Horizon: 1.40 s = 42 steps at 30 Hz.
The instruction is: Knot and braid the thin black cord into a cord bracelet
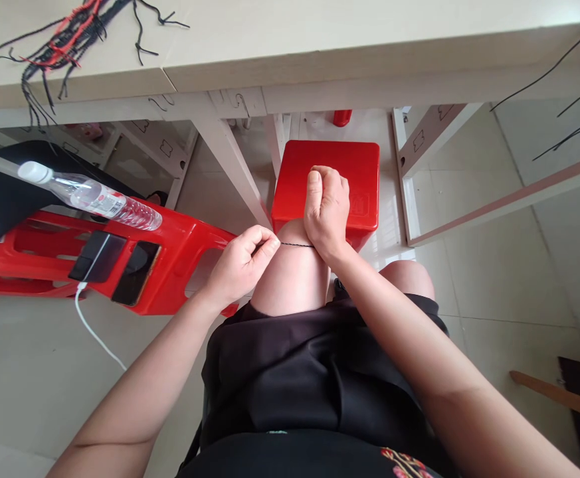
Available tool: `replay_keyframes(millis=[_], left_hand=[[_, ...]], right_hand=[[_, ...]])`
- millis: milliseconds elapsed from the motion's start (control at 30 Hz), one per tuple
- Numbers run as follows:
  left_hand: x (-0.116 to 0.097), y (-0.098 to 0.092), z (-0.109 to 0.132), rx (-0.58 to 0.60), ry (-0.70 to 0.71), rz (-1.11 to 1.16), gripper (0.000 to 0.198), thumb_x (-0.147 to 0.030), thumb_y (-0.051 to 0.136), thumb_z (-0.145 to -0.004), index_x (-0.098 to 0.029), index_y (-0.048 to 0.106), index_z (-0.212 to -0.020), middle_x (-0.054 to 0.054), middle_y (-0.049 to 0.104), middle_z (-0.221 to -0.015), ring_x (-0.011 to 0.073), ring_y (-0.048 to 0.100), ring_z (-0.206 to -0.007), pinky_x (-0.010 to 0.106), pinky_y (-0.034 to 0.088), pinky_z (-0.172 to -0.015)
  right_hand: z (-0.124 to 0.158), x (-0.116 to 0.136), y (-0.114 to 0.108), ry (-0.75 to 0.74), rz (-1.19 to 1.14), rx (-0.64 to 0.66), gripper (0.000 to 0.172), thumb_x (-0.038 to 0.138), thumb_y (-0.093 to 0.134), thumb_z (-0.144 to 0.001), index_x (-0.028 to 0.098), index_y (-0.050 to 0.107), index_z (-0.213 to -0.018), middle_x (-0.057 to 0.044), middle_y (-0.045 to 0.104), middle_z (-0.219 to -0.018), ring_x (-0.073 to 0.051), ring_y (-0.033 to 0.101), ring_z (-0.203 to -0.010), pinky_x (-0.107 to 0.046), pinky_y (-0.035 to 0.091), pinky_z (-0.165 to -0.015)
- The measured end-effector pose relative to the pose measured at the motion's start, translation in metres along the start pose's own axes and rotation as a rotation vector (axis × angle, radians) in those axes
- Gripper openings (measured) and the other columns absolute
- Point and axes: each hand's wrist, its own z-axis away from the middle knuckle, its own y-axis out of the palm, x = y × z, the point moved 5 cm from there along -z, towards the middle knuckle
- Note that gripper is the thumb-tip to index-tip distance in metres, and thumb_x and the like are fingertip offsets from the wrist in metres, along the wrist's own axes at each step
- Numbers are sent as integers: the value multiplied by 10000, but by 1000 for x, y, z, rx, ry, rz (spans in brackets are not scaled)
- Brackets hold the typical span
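Observation:
A short black cord runs taut between my two hands, just above my left knee. My left hand pinches its left end between thumb and fingertips. My right hand is closed in a fist, thumb on top, with the cord entering under its heel. Both hands hover over my bare knees and black shorts, in front of a red stool.
A beige table spans the top, with a bundle of black and red cords at its left. A second red stool lies on its side at left, carrying a water bottle, a phone and a charger.

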Motion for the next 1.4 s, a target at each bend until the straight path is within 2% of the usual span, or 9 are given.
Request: replay_keyframes(millis=[167,367,567,833,967,1067,1400], left_hand=[[-3,-1,0,6,24,-14,224,-349,426,-851,-180,550,-775,7,591,-751,129,541,-742,231,427,-666],[6,1,3,35,-24,86,154,-324,517,-802,-188,522,-874,-6,560,-759,93,508,-616,204,415,-544],[1,0,1,-2,29,34,148,-325,475,-827,-184,515,-805,-1,558,-757,111,535,-712,217,436,-645],[-3,1,1,6,28,-35,224,-334,404,-861,-179,538,-769,14,590,-767,131,552,-770,237,431,-704],[1,1,4,18,-3,44,147,-316,497,-804,-185,539,-853,5,576,-768,116,537,-683,223,436,-601],[2,1,4,13,-14,80,116,-284,540,-766,-190,512,-827,-19,530,-710,89,488,-592,202,419,-532],[-2,-1,3,7,45,44,149,-312,470,-821,-184,524,-769,-16,545,-695,100,513,-649,205,421,-586]], right_hand=[[0,-3,0,-31,-56,-37,409,480,225,-922,218,517,-1038,-58,576,-997,-217,484,-1068,-467,354,-928],[0,-2,-1,-34,-58,-44,402,481,227,-923,224,519,-1022,-51,578,-984,-213,490,-1064,-467,358,-930],[0,-4,1,-41,-50,-31,415,487,204,-924,232,506,-1049,-49,571,-996,-212,468,-1097,-479,337,-952],[1,-2,0,-32,-53,-44,400,490,234,-918,225,517,-1019,-50,579,-982,-210,492,-1060,-466,355,-936],[1,0,-1,-26,-42,-51,380,457,252,-922,203,526,-990,-56,587,-964,-204,503,-1029,-444,372,-918],[1,2,-2,-37,-38,-68,344,426,279,-922,199,534,-967,-53,597,-954,-200,517,-990,-440,377,-911],[2,2,-1,-22,-23,-57,355,432,277,-916,192,534,-968,-58,608,-945,-201,506,-992,-437,369,-921]])
